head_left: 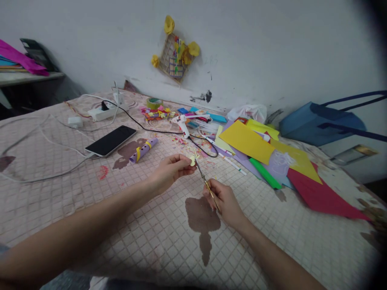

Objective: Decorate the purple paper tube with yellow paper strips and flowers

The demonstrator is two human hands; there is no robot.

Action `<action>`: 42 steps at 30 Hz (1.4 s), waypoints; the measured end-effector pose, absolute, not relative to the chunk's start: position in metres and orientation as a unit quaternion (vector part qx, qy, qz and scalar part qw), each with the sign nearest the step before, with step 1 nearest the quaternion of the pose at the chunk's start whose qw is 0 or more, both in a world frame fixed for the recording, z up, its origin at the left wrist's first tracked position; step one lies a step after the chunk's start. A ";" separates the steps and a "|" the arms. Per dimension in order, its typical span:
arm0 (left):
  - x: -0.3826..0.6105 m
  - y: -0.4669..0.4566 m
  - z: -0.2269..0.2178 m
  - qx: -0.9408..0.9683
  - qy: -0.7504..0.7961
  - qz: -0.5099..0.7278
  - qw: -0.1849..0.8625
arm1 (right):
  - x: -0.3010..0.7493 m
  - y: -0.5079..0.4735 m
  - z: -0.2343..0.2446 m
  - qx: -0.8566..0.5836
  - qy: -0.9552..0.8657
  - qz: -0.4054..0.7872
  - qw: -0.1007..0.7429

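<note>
Between the thumb and fingers of my left hand [173, 171] is a small pale yellow paper piece [192, 160]. My right hand [225, 201] is closed around the gold handles of a pair of scissors [204, 180]. The scissor blades point up and away, their tips at the right edge of the paper piece. Both hands are above the patterned tablecloth [163, 229]. Beyond them lie small paper scraps [201, 153] and a white glue gun [183, 125]. A purple paper roll with yellow bands [143, 150] lies left of my left hand.
A phone [111, 140] on a charging cable and a power strip [104, 111] are at the left. Several coloured paper sheets [246, 141] and markers [232, 164] spread on the right, near a blue bag [314, 123]. Green tape [154, 103] stands at the back.
</note>
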State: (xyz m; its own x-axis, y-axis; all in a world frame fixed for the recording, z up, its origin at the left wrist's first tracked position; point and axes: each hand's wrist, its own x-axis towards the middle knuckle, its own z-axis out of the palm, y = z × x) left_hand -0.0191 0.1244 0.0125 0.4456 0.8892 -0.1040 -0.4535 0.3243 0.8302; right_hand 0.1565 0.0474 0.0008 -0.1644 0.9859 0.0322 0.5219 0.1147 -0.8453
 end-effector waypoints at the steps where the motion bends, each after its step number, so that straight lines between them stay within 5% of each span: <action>1: -0.019 0.124 0.013 0.379 0.291 0.441 0.760 | 0.157 0.048 0.001 -0.558 -0.671 0.366 0.323; 42: -0.022 0.128 0.018 0.427 0.317 0.438 0.725 | 0.164 0.051 0.007 -0.556 -0.660 0.390 0.321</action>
